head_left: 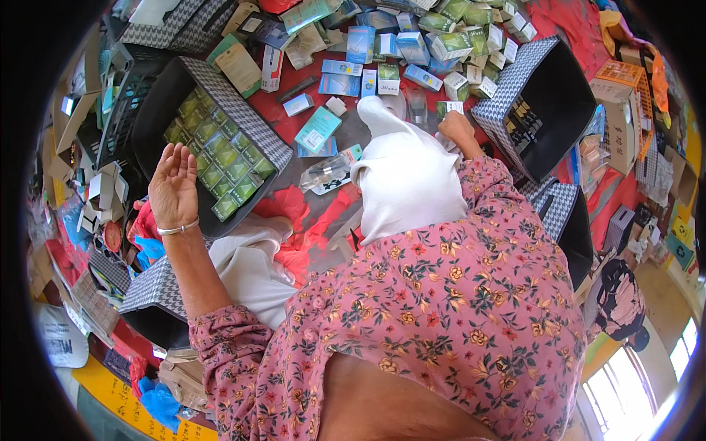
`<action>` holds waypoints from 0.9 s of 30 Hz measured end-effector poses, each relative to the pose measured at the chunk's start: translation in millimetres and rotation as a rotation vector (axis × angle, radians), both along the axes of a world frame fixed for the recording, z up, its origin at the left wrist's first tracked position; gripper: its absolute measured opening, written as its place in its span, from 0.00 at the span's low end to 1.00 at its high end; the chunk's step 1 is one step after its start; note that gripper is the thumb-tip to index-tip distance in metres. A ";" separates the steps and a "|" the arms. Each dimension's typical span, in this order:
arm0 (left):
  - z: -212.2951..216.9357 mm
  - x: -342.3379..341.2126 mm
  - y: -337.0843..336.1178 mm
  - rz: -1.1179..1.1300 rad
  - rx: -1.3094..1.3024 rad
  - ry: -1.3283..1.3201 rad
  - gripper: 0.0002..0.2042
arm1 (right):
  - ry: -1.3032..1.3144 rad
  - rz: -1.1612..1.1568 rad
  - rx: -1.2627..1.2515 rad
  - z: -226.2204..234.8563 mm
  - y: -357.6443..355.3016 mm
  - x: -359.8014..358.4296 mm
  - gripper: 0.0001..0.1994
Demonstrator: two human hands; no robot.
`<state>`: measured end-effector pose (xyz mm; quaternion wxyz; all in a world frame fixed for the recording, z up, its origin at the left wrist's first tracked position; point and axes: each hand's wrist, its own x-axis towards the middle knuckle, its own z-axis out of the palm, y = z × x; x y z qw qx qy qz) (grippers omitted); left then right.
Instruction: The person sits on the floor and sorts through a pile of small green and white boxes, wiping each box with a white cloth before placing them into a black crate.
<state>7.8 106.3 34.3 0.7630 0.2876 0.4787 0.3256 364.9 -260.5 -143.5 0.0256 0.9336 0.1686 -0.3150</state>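
Beside left hand (173, 194), one box-filled bin (237, 107)

Dressed in a pink shirt (456, 316) scattered with yellow and red blossoms and dark leaves, set with round pink buttons (318, 302) down its front. Also wearing a slim silver-coloured bangle (179, 229) beyond the shirt's left sleeve (228, 342) and plain white trousers (415, 184) showing past the shirt's front.

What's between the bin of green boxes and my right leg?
A clear plastic pack lies there, with a teal box beyond it and red material nearer you, in the head view.
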 end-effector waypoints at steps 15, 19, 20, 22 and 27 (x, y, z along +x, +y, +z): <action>5.9 6.0 -8.6 -0.022 -0.017 0.037 0.13 | -0.034 -0.107 0.143 -16.3 129.2 -19.3 0.39; 4.0 -2.7 -5.6 -0.042 -0.026 -0.025 0.12 | -0.089 -0.078 0.181 -40.5 113.4 -0.8 0.32; 3.6 -4.0 -6.7 -0.045 -0.028 -0.034 0.12 | -0.113 -0.069 0.201 -38.3 110.9 1.4 0.30; 3.6 -7.2 -7.8 -0.044 -0.050 -0.061 0.13 | -0.151 -0.044 0.222 -36.8 111.2 0.8 0.27; 6.2 -3.5 -15.4 -0.033 -0.053 -0.046 0.14 | -0.183 -0.120 0.271 -29.2 112.4 0.4 0.27</action>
